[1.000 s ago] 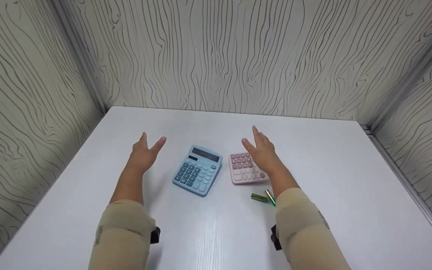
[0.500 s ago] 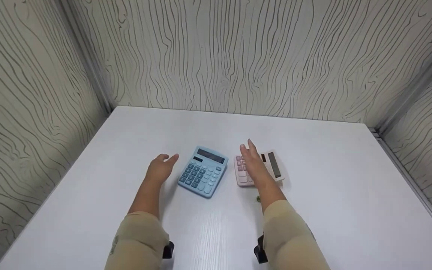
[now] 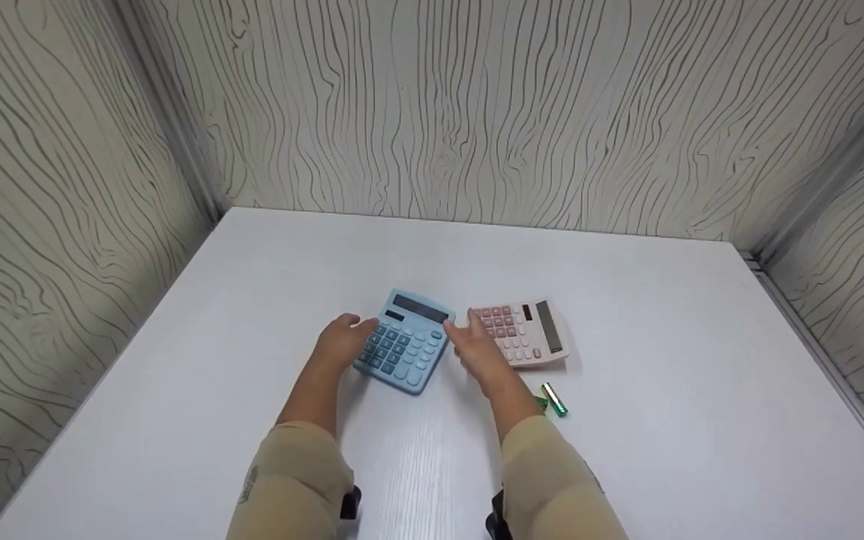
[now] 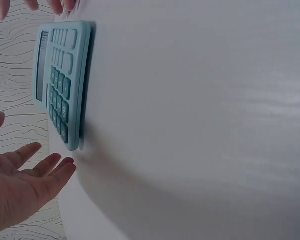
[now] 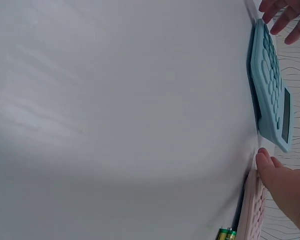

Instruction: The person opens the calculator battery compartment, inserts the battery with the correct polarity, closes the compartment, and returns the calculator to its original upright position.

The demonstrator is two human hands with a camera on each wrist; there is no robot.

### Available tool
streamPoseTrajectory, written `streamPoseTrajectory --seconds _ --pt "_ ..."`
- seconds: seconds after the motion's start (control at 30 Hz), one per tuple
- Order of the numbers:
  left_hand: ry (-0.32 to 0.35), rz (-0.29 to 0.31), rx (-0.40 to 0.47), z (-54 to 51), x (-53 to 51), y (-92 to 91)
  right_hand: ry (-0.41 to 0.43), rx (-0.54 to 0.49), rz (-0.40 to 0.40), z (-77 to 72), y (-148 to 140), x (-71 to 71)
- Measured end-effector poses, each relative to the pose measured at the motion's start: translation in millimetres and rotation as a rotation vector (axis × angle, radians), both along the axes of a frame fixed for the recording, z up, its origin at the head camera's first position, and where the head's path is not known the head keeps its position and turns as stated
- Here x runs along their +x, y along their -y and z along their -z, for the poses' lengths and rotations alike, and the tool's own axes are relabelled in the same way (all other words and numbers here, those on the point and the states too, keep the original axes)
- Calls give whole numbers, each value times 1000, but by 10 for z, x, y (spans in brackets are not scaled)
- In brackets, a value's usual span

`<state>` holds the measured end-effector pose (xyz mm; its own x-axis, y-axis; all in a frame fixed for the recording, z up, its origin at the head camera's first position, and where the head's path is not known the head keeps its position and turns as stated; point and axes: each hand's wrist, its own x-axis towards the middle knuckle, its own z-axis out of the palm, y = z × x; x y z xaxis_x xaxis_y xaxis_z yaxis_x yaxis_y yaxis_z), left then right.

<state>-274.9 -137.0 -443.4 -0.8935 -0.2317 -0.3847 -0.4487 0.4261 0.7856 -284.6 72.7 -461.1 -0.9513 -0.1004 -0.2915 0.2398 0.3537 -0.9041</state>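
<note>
- Beige L sleeve (image 3: pixel 286 480) & R sleeve (image 3: pixel 556 472) up front, each w/ a small black fitting (image 3: pixel 351 502) on its inner side.
- Green battery (image 3: pixel 554 399) lies by the R forearm; 2nd battery (image 3: pixel 541 403) mostly hidden by that arm. Keep the forearm up, else it might set one rolling.
- L hand (image 3: pixel 338 345): fingers (image 4: pixel 55 181) loosely spread, nothing held, just beside the lower L corner of the blue calc (image 3: pixel 406 341). Can't tell if a tip touches. I'd slide in low, tips to the rim, not the keys.
- R hand (image 3: pixel 479 351): fingers apart, thumb (image 5: pixel 267 165) out, empty too. Sits btwn the blue calc & pink calc (image 3: pixel 522 334), thumb just beside the blue one's R edge. Tight spot, so hug the blue side & don't nudge the pink one.
- Blue calc itself: flat on the counter (image 3: pixel 664 375), keys up, screen at far end, turned a bit clockwise, btwn both hands. Best to meet its sides together w/ even pressure approx. mid-length, so it won't twist.
- Pink calc: just R of it, lying sideways, screen to the R.
- Counter runs back to a wall (image 3: pixel 432 105) w/ wood-grain print.
</note>
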Motion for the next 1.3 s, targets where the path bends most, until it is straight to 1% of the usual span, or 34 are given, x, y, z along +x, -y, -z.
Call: streamPoseTrajectory --seconds 0.1,0.27,0.37,0.5,0.7,0.77,1.0,1.1,1.3 --pt "1 12 -2 17 4 -33 26 23 -34 21 39 28" --pt "0 60 -26 52 -5 -69 61 13 -79 43 59 55" --pt "6 84 -43 77 -12 -84 78 -17 -71 64 54 62" --pt "5 90 -49 112 -24 -90 82 -61 -75 110 51 55" --pt "12 108 -37 122 -29 -107 102 -115 -94 126 33 57" --pt "16 109 -37 124 -32 -123 116 -108 -95 124 22 62" --pt "32 72 -20 112 -54 -165 126 -63 -80 102 22 74" --pt "37 77 -46 103 -50 -166 130 -50 -82 99 19 73" --pt "74 76 -85 106 -54 -153 156 -34 -78 90 10 67"
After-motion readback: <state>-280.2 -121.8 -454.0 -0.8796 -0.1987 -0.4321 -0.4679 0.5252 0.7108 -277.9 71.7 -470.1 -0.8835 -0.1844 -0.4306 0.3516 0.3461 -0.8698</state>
